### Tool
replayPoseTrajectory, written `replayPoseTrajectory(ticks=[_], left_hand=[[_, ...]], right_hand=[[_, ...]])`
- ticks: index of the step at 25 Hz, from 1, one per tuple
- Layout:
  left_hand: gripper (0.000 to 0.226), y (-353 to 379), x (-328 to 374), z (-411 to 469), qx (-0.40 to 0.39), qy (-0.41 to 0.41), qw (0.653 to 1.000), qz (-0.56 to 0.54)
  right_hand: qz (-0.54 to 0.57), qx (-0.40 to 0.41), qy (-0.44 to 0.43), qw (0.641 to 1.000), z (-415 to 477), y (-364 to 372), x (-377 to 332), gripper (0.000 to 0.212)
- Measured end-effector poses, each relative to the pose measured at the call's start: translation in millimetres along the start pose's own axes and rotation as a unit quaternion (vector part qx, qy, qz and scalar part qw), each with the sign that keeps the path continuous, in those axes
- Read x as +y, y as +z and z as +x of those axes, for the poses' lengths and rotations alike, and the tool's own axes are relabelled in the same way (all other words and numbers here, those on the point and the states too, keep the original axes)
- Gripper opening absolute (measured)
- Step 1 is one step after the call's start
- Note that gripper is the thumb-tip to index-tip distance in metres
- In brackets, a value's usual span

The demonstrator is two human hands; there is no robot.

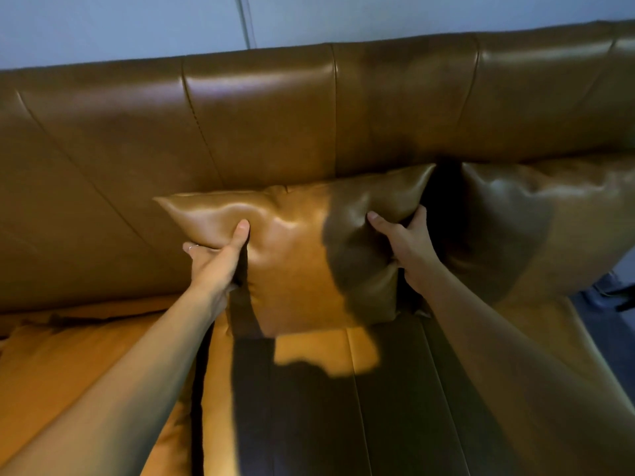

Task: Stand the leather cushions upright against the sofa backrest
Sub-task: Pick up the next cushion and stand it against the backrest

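Observation:
A tan leather cushion [295, 255] stands upright in the middle of the view, its top leaning on the sofa backrest [261, 115]. My left hand [214, 259] grips its left edge, thumb pressed into the front. My right hand [407, 245] grips its right edge, with the fingers hidden behind it. A second leather cushion [536, 228] stands upright to the right, also against the backrest and close beside the first.
The sofa seat [326, 407] stretches toward me, partly in my shadow. A seat section [68, 365] at the left lies lower and brightly lit. A pale wall [137, 22] rises behind the backrest. Dark floor [611, 304] shows past the sofa's right end.

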State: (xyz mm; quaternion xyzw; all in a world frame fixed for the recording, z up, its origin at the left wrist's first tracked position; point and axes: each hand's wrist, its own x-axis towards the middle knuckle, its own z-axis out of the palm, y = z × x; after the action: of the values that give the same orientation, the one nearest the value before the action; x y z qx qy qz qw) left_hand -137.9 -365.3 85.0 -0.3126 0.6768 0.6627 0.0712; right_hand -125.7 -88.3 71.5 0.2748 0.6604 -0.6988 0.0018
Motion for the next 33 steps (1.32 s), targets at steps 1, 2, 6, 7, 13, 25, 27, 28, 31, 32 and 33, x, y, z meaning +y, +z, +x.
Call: replayPoseTrajectory(ticks=[1,2,6,7,13,25,27,28,31,32,33], left_hand=[[0.13,1,-1,3,0.0,-0.003,1.0,0.004],[0.13,2,-3,6,0.002,-0.007,1.0,0.01],[0.131,6,-5,13,0.016,-0.011,0.999,0.035],[0.131,6,-5,11,0.019,-0.012,0.999,0.046],[0.141,-12,-7,-6,0.039,0.002,0.992,0.117],[0.066,-175,-61,-22,0.12,0.029,0.966,0.228],[0.063,-221,-77,-17,0.132,0.002,0.963,0.234],[0.063,-240,-85,-15,0.134,-0.012,0.963,0.232],[0.063,-306,-113,-7,0.138,-0.051,0.958,0.248],[0.064,-325,-121,-3,0.138,-0.06,0.955,0.256],[0.068,-343,-128,2,0.133,-0.072,0.953,0.262]], right_hand=[[-0.003,0.002,-0.003,1.0,2,3,2,0.097],[-0.006,0.005,-0.007,1.0,4,5,4,0.098],[-0.054,0.022,-0.014,0.998,7,12,5,0.104],[-0.078,0.026,-0.011,0.997,7,13,4,0.106],[-0.28,0.101,-0.128,0.946,-24,20,-10,0.094],[-0.558,-0.188,-0.359,0.724,-171,194,63,0.06],[-0.568,-0.216,-0.332,0.722,-194,225,90,0.061],[-0.577,-0.228,-0.315,0.718,-204,238,104,0.061],[-0.592,-0.262,-0.246,0.721,-231,284,145,0.062],[-0.59,-0.266,-0.215,0.731,-239,297,156,0.062],[-0.587,-0.266,-0.184,0.742,-245,310,167,0.063]])
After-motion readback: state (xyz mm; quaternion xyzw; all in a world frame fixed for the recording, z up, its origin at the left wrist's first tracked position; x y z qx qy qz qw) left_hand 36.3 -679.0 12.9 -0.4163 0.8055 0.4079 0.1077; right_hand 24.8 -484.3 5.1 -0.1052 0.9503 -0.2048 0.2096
